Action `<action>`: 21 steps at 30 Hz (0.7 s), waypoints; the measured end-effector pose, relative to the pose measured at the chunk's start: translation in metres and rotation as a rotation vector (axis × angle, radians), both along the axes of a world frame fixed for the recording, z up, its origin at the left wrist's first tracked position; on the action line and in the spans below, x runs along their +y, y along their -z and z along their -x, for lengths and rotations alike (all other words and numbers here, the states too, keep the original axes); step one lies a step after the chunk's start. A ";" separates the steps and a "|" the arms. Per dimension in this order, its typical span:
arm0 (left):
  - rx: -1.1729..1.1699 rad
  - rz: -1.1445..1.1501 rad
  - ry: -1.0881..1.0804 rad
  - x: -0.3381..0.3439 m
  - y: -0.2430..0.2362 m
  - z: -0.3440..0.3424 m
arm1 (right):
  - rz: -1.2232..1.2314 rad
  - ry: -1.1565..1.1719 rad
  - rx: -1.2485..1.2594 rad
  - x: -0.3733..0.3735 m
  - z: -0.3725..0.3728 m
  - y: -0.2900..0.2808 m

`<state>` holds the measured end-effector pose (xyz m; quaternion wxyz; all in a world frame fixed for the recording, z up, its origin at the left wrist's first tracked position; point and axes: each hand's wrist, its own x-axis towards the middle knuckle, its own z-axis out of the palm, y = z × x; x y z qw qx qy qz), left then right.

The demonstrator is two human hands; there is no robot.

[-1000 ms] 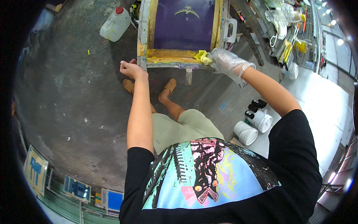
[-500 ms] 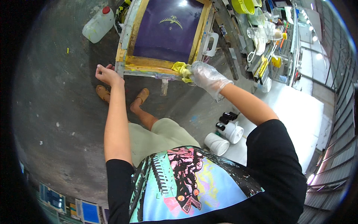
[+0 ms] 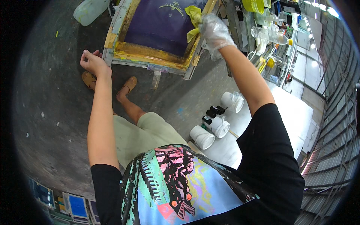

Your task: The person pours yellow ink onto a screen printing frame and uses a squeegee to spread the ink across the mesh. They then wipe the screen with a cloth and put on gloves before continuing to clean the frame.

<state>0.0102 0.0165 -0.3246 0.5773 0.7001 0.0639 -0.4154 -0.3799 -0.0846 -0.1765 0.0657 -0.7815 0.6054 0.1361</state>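
Note:
A printing screen (image 3: 157,32) with a dark purple mesh, a pale crest-like design and a yellow-stained frame lies at the top centre. My right hand (image 3: 216,32) wears a clear plastic glove and is closed on a yellow cloth (image 3: 194,22). The cloth lies against the right side of the screen, over the edge of the mesh. My left hand (image 3: 95,63) is bare, beside the screen's near left corner, its wrist close to the frame edge. Its fingers are half curled, apart from the thumb, with nothing visible in them.
A white jug (image 3: 90,12) stands on the floor at the upper left. White buckets (image 3: 202,137) stand at the lower right. On the right, a cluttered bench holds a clear bottle (image 3: 272,35) and a yellow-green tub (image 3: 253,5). More framed screens (image 3: 77,205) stand lower left.
My right hand has moved the yellow cloth from the screen's near right corner up along its right side. The left hand stays by the near left corner. The whole view has shifted slightly.

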 end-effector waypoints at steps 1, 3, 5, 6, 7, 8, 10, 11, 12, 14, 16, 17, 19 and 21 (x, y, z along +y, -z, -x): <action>-0.005 -0.013 -0.014 0.004 0.002 -0.002 | -0.001 -0.053 0.026 0.013 -0.016 -0.005; -0.031 -0.004 -0.039 0.006 0.005 -0.004 | -0.128 0.025 0.103 0.062 -0.052 -0.016; -0.038 -0.015 -0.031 0.006 0.003 -0.001 | -0.119 -0.040 0.048 0.113 -0.044 -0.006; -0.046 -0.035 -0.025 0.006 0.003 0.000 | -0.226 0.031 0.000 0.126 -0.044 0.001; -0.063 -0.059 -0.035 0.007 0.007 -0.002 | -0.251 0.017 -0.045 0.134 -0.061 -0.014; -0.089 -0.069 -0.015 0.006 0.011 -0.002 | -0.319 0.145 -0.002 0.129 -0.076 -0.021; -0.149 -0.105 0.017 0.009 0.019 0.000 | -0.453 0.336 -0.185 0.115 -0.081 -0.038; -0.161 -0.093 0.025 0.009 0.024 0.001 | -0.466 0.364 -0.169 0.104 -0.074 -0.042; -0.173 -0.086 0.039 0.009 0.026 0.003 | -0.484 0.397 -0.154 0.097 -0.065 -0.046; -0.143 -0.089 0.036 0.008 0.023 0.003 | -0.422 0.483 -0.219 0.075 -0.066 -0.067; -0.130 -0.066 0.024 0.007 0.021 0.001 | -0.280 0.380 -0.336 0.049 -0.066 -0.076; -0.136 -0.065 0.025 0.008 0.021 0.000 | -0.233 0.355 -0.337 0.037 -0.072 -0.083; -0.153 -0.059 0.022 0.008 0.021 -0.002 | -0.194 0.225 -0.104 0.006 -0.098 -0.100; -0.177 -0.074 0.049 0.008 0.022 -0.003 | -0.077 0.037 -0.057 -0.005 -0.104 -0.096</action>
